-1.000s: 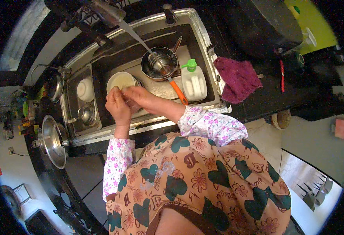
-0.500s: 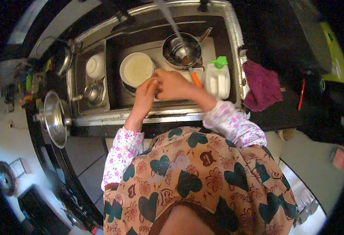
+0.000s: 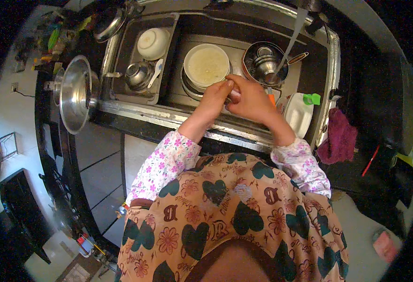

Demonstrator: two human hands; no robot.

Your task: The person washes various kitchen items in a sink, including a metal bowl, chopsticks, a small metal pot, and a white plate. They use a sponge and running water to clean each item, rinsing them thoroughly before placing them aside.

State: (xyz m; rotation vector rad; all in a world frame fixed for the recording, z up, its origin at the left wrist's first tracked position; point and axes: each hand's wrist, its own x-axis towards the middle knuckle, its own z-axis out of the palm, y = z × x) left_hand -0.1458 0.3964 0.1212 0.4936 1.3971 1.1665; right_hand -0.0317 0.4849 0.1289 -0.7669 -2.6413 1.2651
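My left hand (image 3: 215, 98) and my right hand (image 3: 252, 99) meet over the front of the sink (image 3: 169, 110), fingers closed together. Whatever they grip between them is mostly hidden and cannot be made out. Just beyond them a white bowl (image 3: 207, 64) of cloudy yellowish liquid rests on a dark round pan (image 3: 186, 87). To its right, a stream of water (image 3: 296, 30) runs into a dark pan (image 3: 250, 60) with stacked small metal bowls (image 3: 265, 65). An orange handle (image 3: 272, 99) shows beside my right hand.
The left compartment holds a white bowl (image 3: 153, 43), a metal cup (image 3: 140, 76) and a white spoon (image 3: 155, 74). A white bottle with a green cap (image 3: 299, 114) stands at the right. Outside are a purple cloth (image 3: 338, 136) and a large metal basin (image 3: 75, 96).
The view has swung, so the sink now appears farther right. My hands stay pressed together near the bowl of liquid, the right one turned more over the left fingers.
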